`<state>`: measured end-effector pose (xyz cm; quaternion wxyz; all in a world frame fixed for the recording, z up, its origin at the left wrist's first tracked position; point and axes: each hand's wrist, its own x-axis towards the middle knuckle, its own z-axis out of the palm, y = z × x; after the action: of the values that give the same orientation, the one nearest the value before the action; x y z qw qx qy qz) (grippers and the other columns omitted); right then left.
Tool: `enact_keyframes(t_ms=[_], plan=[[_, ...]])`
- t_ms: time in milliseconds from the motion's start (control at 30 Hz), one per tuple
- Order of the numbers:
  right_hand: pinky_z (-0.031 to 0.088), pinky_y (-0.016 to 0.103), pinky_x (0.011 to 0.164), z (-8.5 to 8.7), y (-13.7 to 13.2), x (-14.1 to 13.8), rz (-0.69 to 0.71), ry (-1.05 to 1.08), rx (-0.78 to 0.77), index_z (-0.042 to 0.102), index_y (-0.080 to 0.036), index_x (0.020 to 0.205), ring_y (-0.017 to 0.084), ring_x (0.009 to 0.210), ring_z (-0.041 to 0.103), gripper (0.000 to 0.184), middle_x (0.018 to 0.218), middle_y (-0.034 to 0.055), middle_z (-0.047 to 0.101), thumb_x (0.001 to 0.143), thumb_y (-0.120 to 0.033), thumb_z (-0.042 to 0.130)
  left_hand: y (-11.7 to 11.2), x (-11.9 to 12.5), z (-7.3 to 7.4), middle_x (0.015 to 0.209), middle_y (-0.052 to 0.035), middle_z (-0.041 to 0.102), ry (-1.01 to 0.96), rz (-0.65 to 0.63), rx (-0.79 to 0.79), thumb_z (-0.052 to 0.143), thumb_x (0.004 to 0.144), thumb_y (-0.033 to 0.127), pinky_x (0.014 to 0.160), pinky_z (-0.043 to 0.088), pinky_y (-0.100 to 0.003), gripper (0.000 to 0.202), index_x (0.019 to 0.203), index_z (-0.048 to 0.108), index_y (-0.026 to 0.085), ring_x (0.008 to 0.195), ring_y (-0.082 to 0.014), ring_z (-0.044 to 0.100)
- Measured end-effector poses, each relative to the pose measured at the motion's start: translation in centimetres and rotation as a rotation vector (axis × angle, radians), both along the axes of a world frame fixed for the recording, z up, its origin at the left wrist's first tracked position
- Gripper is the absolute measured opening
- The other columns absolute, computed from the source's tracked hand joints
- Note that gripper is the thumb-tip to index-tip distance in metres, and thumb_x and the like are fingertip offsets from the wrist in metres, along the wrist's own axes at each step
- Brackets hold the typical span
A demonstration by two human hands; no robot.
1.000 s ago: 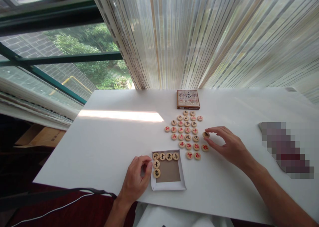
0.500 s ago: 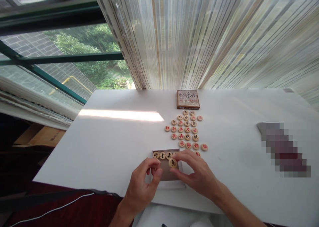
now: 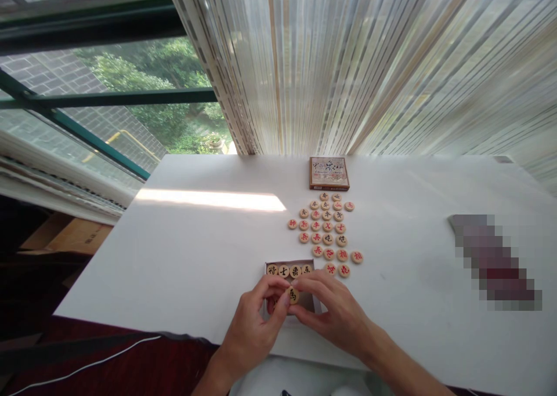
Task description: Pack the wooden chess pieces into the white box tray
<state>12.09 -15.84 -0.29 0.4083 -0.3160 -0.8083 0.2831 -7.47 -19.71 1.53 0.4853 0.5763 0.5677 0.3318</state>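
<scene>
Over the open cardboard tray a round wooden Chinese chess piece with a black character is tilted up. My right hand pinches it between thumb and fingers from the right. From the other side, my left hand closes thumb and fingertips on its left edge. Along the tray's far wall lies a row of pieces with black characters, including a piece in the row's left half. My hands hide much of the tray floor. A dark mark shows beneath my left fingers, but I cannot make it out.
Beyond the tray, several loose red and black pieces lie face up on the white table. A decorated Chinese chess box lid lies behind them. At the right is a blurred-out object; a curtain hangs at the back.
My right hand has brought the chess piece leftward and slightly down to my left hand. The left fingers have closed onto its edge. The tray's row of pieces is now less covered.
</scene>
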Motion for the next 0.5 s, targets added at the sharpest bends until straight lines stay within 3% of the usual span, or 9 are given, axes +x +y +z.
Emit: enact_keyframes(t_ms=[267, 500], plan=[[0.057, 0.033, 0.081, -0.12, -0.10, -0.21, 0.027, -0.002, -0.040, 0.058, -0.024, 0.123, 0.021, 0.095, 0.068, 0.039, 0.108, 0.0076, 0.072, 0.087, -0.012, 0.067, -0.03, -0.44, -0.33, 0.094, -0.0040, 0.074, -0.044, -0.003, 0.017, 0.055, 0.101, 0.033, 0.075, 0.056, -0.025, 0.017, 0.111, 0.061, 0.020, 0.081, -0.0163, 0.072], [0.056, 0.034, 0.080, -0.30, 0.20, -0.27, 0.019, 0.010, -0.060, 0.057, -0.024, 0.120, 0.021, 0.092, 0.070, 0.037, 0.104, 0.0062, 0.074, 0.087, -0.012, 0.068, -0.07, -0.86, -0.38, 0.100, -0.0038, 0.073, -0.005, -0.075, 0.084, 0.058, 0.098, 0.026, 0.075, 0.056, -0.025, 0.025, 0.123, 0.060, 0.022, 0.080, -0.0148, 0.068]])
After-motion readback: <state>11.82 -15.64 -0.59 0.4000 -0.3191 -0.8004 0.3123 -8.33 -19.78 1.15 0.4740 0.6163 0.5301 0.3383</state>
